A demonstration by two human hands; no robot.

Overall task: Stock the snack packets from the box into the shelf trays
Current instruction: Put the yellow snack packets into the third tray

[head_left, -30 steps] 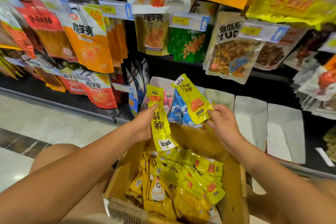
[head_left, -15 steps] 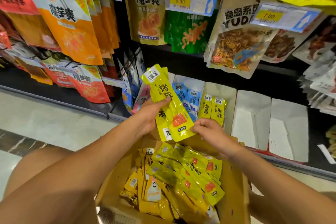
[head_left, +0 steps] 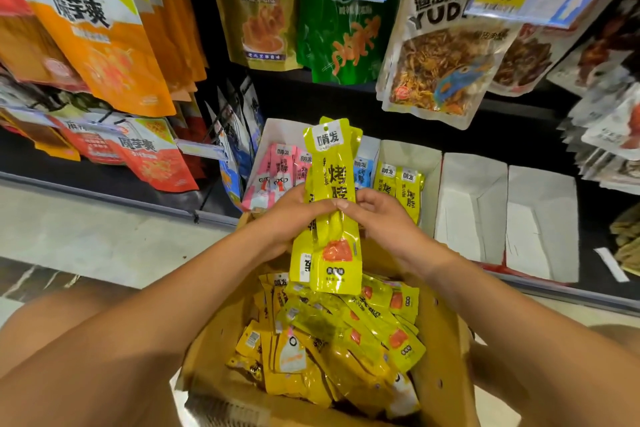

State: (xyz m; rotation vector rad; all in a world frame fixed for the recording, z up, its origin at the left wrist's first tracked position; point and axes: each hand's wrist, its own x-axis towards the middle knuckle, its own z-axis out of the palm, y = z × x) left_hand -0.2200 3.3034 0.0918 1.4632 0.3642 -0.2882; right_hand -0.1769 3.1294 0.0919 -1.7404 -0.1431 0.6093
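The shelf (head_left: pixel 433 128), hung with snack bags, fills the upper view. Below it a cardboard box (head_left: pixel 440 340) sits between the person's forearms, heaped with loose yellow packets (head_left: pixel 339 340). White trays (head_left: pixel 471 211) line the shelf's lower level just beyond the box; the left ones hold pink, blue and yellow packets standing upright. Over the box's far edge a held bundle (head_left: pixel 332 211) of yellow packets stands upright. Both hands grip it at mid-height — the left hand (head_left: pixel 291 215) curled round its left side, the right hand (head_left: pixel 384 218) pinching its right edge.
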